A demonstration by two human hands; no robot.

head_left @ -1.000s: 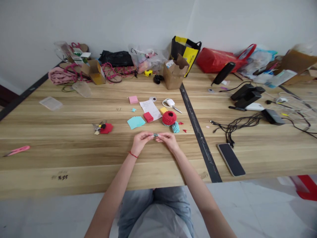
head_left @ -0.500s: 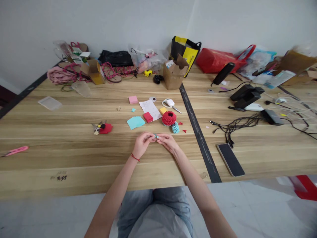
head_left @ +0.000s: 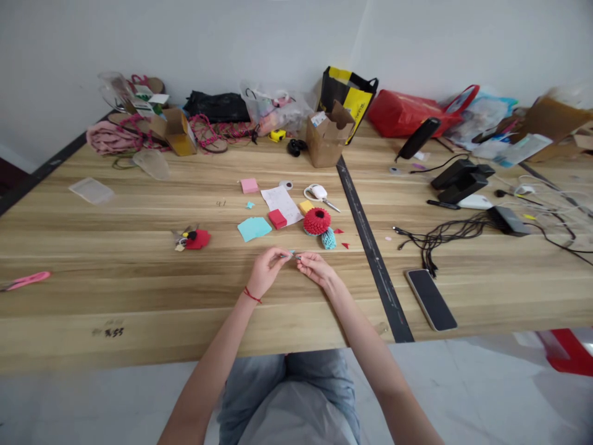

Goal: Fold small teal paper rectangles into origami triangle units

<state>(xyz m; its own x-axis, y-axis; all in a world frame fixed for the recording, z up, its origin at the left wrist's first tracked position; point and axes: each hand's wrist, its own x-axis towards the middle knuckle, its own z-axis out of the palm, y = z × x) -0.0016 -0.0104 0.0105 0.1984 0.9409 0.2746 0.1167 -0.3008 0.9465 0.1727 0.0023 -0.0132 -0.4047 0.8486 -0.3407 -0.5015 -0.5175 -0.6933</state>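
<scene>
My left hand [head_left: 267, 269] is closed in a pinch on a small piece of blue paper [head_left: 291, 252]. Just to its right, my right hand [head_left: 315, 268] pinches another small bluish paper piece [head_left: 299, 258], its exact shape too small to tell. A narrow gap lies between the two sets of fingertips. Beyond my hands stands a red ball of folded paper [head_left: 317, 220], with a blue folded-paper piece [head_left: 328, 238] beside it. Blue paper sheets [head_left: 254, 229] lie to the left, near a red paper stack [head_left: 277, 219] and a written sheet [head_left: 283, 205].
Scissors [head_left: 330, 204], a yellow pad [head_left: 306, 207] and a pink pad [head_left: 249, 185] lie farther back. A phone [head_left: 430, 300] and black cables [head_left: 430, 238] are at right. Pink-handled scissors [head_left: 30, 280] lie at far left. Bags and a cardboard box [head_left: 327, 142] line the wall.
My hands have drawn slightly apart, opening a small gap between the fingertips that met before. The things on the table stay put; the view has shifted slightly.
</scene>
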